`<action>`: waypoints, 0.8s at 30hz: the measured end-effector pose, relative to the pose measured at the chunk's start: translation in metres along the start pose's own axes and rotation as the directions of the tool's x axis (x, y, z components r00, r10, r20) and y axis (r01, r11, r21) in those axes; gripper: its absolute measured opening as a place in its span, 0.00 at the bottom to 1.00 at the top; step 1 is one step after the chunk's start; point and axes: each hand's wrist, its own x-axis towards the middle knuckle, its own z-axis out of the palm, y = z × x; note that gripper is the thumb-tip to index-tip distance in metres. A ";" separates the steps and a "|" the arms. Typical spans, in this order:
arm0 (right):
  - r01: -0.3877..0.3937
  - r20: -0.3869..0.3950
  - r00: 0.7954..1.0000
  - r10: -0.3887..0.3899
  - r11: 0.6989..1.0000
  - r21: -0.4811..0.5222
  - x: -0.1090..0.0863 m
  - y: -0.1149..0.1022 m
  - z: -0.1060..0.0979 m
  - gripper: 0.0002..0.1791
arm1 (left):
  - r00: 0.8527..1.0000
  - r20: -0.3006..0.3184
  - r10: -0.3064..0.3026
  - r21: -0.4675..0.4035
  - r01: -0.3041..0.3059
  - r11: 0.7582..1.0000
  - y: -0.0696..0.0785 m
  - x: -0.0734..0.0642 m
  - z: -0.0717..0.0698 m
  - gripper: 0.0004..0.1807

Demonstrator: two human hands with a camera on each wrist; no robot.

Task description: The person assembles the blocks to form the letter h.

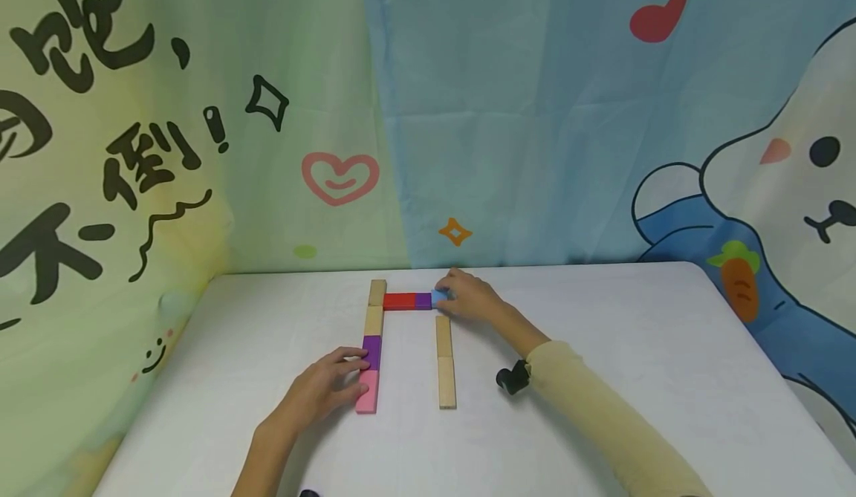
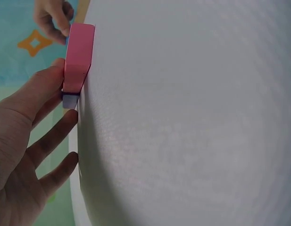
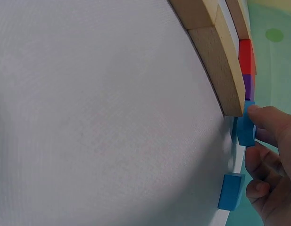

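On the white table, a left column of flat blocks runs from a pink block (image 1: 367,393) through a purple block (image 1: 371,353) to two plain wooden blocks (image 1: 374,320). My left hand (image 1: 328,382) lies along its left side, thumb at the pink block and fingertips at the purple one, fingers loosely extended. At the far end, a red block (image 1: 400,301) and a small purple block (image 1: 423,301) extend rightward. My right hand (image 1: 470,295) pinches a blue block (image 3: 246,123) at that row's right end, between thumb and fingers.
A shorter column of two wooden blocks (image 1: 446,382) lies just nearer than the right hand. Another blue block (image 3: 231,191) is on the table beside the right fingers. A printed curtain (image 1: 501,148) hangs behind the table's far edge.
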 end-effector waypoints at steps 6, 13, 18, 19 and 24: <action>0.007 0.007 1.000 -0.006 1.000 -0.014 0.001 0.003 0.002 0.20 | 1.000 0.004 0.017 0.010 -0.017 1.000 -0.002 -0.001 0.000 0.21; 0.029 0.008 1.000 -0.029 0.999 -0.029 0.001 0.002 0.002 0.19 | 1.000 0.009 0.003 0.010 -0.003 1.000 -0.002 -0.001 0.001 0.22; 0.033 0.010 0.999 -0.033 0.999 -0.036 0.002 0.001 0.002 0.18 | 1.000 0.017 -0.011 0.002 0.011 1.000 -0.001 0.001 0.001 0.23; 0.032 0.010 0.999 -0.031 0.999 -0.038 0.002 0.001 0.002 0.18 | 1.000 0.019 -0.014 -0.001 0.014 1.000 -0.001 0.001 0.000 0.23; 0.022 0.012 1.000 -0.022 0.999 -0.043 0.003 0.001 0.002 0.19 | 1.000 0.017 -0.009 0.000 0.009 1.000 -0.002 0.001 0.001 0.23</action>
